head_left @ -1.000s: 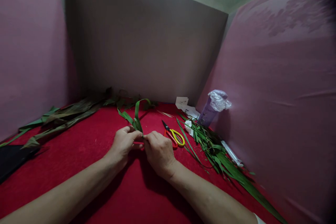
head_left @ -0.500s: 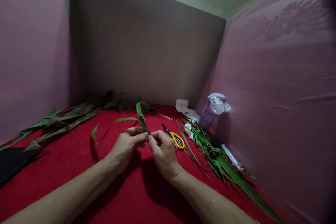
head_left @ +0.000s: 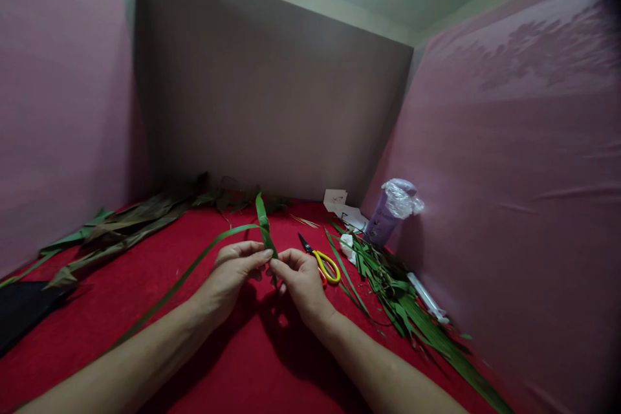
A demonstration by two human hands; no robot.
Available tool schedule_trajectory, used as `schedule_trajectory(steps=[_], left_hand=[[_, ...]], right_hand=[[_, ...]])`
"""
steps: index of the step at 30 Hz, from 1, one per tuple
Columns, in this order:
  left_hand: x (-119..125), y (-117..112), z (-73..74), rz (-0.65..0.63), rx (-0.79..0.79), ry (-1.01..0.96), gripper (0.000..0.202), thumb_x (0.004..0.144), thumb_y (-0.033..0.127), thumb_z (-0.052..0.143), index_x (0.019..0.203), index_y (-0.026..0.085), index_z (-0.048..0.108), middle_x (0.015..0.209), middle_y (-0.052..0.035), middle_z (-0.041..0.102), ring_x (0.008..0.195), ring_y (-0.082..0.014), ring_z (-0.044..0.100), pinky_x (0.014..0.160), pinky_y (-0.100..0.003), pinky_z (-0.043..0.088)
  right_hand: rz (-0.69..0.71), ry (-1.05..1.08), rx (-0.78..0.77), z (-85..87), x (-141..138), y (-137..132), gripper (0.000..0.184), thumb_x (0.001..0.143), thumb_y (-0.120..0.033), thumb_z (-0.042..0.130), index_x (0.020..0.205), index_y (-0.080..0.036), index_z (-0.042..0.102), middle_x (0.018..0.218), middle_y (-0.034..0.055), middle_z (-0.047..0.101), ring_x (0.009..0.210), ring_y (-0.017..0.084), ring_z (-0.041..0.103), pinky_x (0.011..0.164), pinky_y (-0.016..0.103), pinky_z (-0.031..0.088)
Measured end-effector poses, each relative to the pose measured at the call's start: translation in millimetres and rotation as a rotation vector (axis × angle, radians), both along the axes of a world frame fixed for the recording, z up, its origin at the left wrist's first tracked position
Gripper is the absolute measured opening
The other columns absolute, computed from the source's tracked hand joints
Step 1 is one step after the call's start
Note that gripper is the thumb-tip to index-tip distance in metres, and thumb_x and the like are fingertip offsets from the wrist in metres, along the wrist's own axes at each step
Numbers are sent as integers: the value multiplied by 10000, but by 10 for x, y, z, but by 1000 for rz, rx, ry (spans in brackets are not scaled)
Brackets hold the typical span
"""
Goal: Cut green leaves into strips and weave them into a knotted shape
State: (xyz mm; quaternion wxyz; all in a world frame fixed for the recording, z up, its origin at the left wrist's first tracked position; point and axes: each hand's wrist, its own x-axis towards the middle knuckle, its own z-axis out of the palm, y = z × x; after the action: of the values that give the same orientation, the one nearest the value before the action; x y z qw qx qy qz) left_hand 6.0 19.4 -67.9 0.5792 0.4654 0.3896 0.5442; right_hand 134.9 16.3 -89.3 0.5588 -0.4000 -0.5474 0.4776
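Note:
Between my two hands a green leaf strip [head_left: 264, 233] stands upright, folded on itself, with its tip pointing up. A long narrow tail of it arcs to the left over my left forearm. My left hand [head_left: 242, 262] pinches the folded part between thumb and fingers. Pressed close beside it, my right hand [head_left: 298, 278] pinches the same strip from the right. Just beyond my right hand lie scissors [head_left: 327, 266] with yellow and red handles and dark blades, partly covered by that hand.
Cut green leaves [head_left: 398, 291] are heaped at the right, with a white crumpled wad [head_left: 348, 248], a clear tube [head_left: 427, 297] and a purple container [head_left: 388, 213] near them. White cards [head_left: 336, 199] and thin sticks [head_left: 305, 221] lie behind. Dried leaves [head_left: 130, 220] and a dark flat object [head_left: 33, 304] are left.
The leaf's upper loop has become a single upright tip. Its tail now sweeps left and down over my left forearm. Both hands keep their pinch, and the view has tilted slightly.

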Motion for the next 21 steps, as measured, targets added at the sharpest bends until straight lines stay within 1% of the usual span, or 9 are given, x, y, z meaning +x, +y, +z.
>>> schedule_trajectory(steps=[3, 5, 10, 14, 17, 21], left_hand=[[-15, 1, 10, -32, 4, -2, 132, 628, 243, 709, 670, 141, 637, 583, 7, 600, 530, -92, 519, 533, -217, 377], [-14, -11, 23, -30, -2, -4, 140, 624, 244, 714, 691, 142, 646, 603, 2, 611, 540, -93, 523, 539, -215, 381], [11, -38, 25, 4, 4, 20, 155, 601, 262, 733, 626, 140, 639, 560, 11, 594, 493, -81, 494, 499, -203, 361], [11, -32, 15, 6, -6, 27, 147, 624, 268, 715, 628, 149, 630, 552, 10, 603, 479, -86, 506, 490, -207, 361], [-12, -13, 30, -5, 15, 30, 145, 646, 273, 696, 641, 141, 637, 582, -3, 620, 519, -99, 538, 526, -215, 383], [-53, 36, 49, 12, -21, 16, 169, 604, 270, 728, 619, 134, 629, 565, 7, 603, 488, -94, 522, 505, -217, 374]], right_hand=[[7, 24, -9, 9, 1, 7, 238, 662, -364, 654, 637, -135, 590, 514, -20, 557, 391, 61, 425, 368, 170, 329], [1, 41, -7, 15, -1, 5, 233, 664, -358, 657, 639, -136, 590, 533, -14, 572, 400, 59, 430, 374, 167, 331], [-14, 50, 11, 16, -12, -9, 192, 682, -313, 655, 637, -137, 592, 528, -18, 571, 402, 54, 420, 374, 163, 301], [16, 55, -4, 16, -2, -15, 190, 671, -309, 665, 660, -130, 602, 521, -20, 561, 419, 63, 437, 382, 163, 322], [73, 61, -28, 27, 12, -14, 235, 671, -351, 659, 707, -122, 615, 578, -2, 580, 457, 77, 475, 379, 159, 344], [91, 82, -89, 36, 17, -14, 329, 747, -448, 555, 705, -126, 604, 607, 18, 585, 497, 96, 512, 366, 150, 344]])
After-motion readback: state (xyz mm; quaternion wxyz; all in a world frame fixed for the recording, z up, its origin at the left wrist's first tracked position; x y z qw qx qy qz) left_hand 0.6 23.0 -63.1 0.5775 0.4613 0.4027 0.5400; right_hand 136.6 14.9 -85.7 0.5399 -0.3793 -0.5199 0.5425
